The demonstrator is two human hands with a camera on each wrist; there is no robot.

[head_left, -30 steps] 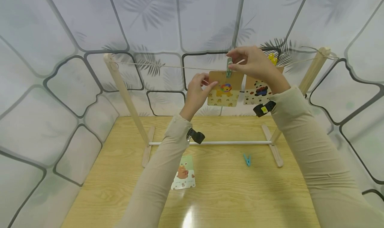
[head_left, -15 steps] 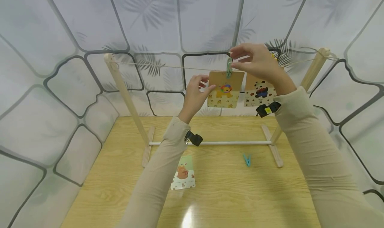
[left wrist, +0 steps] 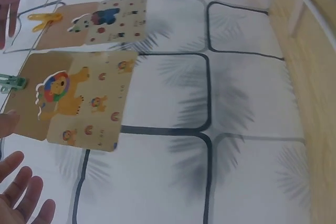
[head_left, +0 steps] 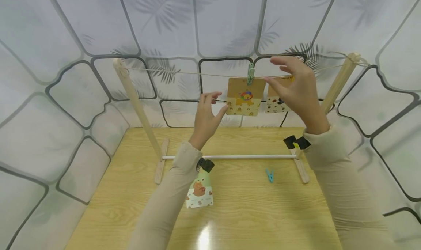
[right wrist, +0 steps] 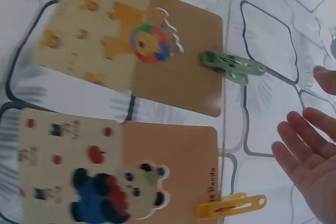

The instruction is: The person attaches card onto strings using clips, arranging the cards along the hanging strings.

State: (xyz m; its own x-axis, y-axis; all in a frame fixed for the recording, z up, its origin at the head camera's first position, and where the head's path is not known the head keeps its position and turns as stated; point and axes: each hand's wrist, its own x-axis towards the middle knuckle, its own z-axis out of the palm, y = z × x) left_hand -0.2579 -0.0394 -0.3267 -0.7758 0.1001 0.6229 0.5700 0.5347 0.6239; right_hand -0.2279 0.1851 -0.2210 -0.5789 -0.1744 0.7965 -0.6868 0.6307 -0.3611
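A lion card (head_left: 245,96) hangs from the string, held by a green clothespin (head_left: 251,74). My left hand (head_left: 206,116) is just left of that card with fingers spread, holding nothing; whether the thumb touches the card's edge I cannot tell. To the right, my right hand (head_left: 297,91) is apart from the clothespin, its fingers and thumb parted around air. Behind it a panda card (right wrist: 126,177) hangs by a yellow clothespin (right wrist: 231,206); the right hand partly hides both in the head view.
The string (head_left: 184,73) runs between two wooden posts (head_left: 138,107), joined low by a white rod (head_left: 243,156). On the wooden table (head_left: 243,213) lie a bear card (head_left: 200,195), partly behind the left forearm, and a blue clothespin (head_left: 270,175). A patterned wall (head_left: 227,19) stands behind.
My right hand has let go of the green clothespin and moved right. The left hand has released the lion card and drawn down and left. The card stays hanging.
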